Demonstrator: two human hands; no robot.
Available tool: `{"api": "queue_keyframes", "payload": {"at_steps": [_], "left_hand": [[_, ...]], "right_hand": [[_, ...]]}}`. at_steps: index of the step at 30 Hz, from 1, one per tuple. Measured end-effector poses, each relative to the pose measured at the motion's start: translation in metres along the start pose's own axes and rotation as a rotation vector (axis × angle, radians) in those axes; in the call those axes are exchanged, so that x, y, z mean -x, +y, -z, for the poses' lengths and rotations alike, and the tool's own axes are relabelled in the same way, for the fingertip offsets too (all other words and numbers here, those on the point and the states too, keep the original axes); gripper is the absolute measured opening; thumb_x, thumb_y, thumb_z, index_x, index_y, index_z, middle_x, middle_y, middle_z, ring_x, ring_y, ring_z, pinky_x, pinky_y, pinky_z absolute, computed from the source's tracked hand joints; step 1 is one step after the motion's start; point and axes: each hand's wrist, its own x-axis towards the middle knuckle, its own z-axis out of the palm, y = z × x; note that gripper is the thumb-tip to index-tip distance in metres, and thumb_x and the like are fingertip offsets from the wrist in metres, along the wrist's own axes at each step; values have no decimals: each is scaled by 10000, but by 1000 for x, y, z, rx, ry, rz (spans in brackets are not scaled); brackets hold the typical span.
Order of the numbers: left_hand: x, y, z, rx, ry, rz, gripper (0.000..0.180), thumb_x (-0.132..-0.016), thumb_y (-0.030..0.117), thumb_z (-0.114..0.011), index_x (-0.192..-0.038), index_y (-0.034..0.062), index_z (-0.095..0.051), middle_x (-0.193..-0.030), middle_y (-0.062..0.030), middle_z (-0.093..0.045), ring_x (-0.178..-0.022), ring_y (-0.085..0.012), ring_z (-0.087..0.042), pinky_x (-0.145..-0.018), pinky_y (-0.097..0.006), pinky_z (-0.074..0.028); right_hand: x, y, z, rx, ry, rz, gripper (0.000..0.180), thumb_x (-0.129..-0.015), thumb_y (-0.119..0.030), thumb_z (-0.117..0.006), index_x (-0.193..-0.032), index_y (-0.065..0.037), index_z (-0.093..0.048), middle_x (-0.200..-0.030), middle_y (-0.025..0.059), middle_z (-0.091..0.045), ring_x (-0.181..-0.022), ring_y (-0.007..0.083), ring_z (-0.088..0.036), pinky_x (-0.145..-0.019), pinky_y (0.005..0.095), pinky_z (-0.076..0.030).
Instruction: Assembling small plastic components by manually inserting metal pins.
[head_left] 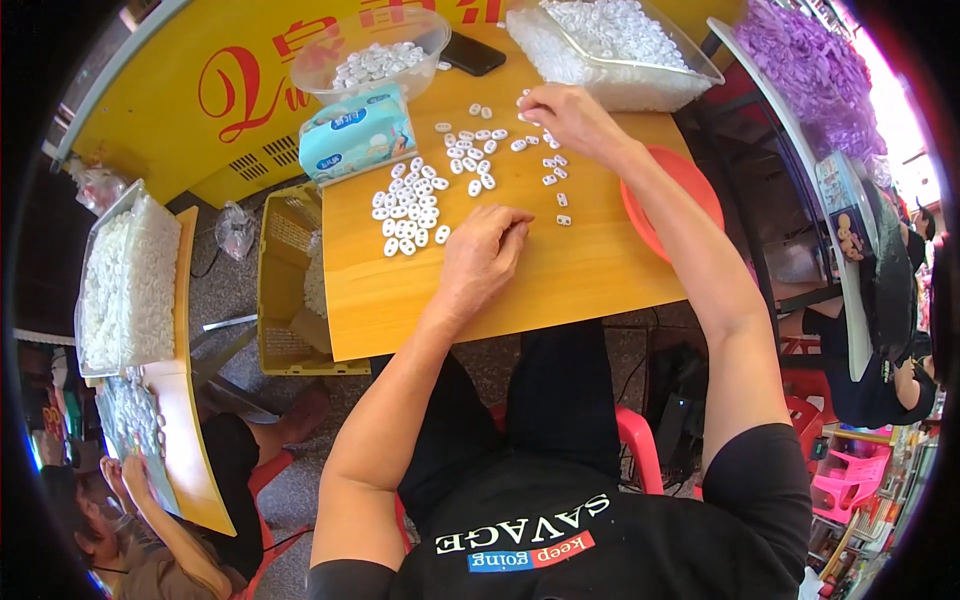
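Small white oval plastic pieces, each with two dark holes, lie on the yellow-brown table (600,270). A dense cluster of these pieces (408,205) is left of my left hand (482,255), and a looser group (470,150) lies beyond it. My left hand rests on the table with its fingers curled; what is inside them, if anything, is hidden. Farther off, my right hand (572,120) reaches to the far side of the table, thumb and finger pinched at a white piece. Below its wrist several pieces (555,170) run in a loose line toward me.
At the back stand a clear bowl of white pieces (385,65), a tissue pack (357,135), a black phone (470,53) and a full clear bin (640,85). A red round basin (690,185) sits under my right forearm. Another person's hands (130,480) work at the left table.
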Motion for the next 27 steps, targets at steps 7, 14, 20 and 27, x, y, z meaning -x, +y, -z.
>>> {"api": "queue_keyframes", "payload": {"at_steps": [7,14,20,27], "left_hand": [[1,-1,1,-6,-1,19,124,-882,92,-625,-959,13,-682,-886,-147,-669,-879,-326,-624,-773,-403,-490],[0,-8,0,4,5,-15,139,-905,87,-626,-1006,11,-686,-872,-130,-668,-802,-264,-624,-707,-343,-480],[1,-4,0,-17,-12,-6,143,-901,82,-634,-1009,4,-686,-858,-132,-657,-773,-259,-615,-702,-338,-482],[0,-4,1,-9,6,-13,139,-894,80,-643,-1003,5,-685,-842,-132,-645,-763,-253,-610,-685,-336,-480]], "right_hand": [[17,-8,9,-49,-12,-101,147,-895,-90,-626,-997,1,-680,-948,174,-703,-866,315,-682,-770,377,-533],[-9,-21,-24,57,-91,-191,179,-888,-160,-607,-999,-81,-721,-980,168,-710,-941,340,-673,-851,442,-518],[-13,-17,-14,50,-92,-186,220,-902,-144,-575,-1059,-49,-696,-988,162,-703,-953,348,-655,-844,429,-514],[-8,-20,-15,446,-373,-41,316,-872,-106,-626,-1186,-90,-660,-1102,143,-664,-1045,353,-622,-902,445,-497]]}}
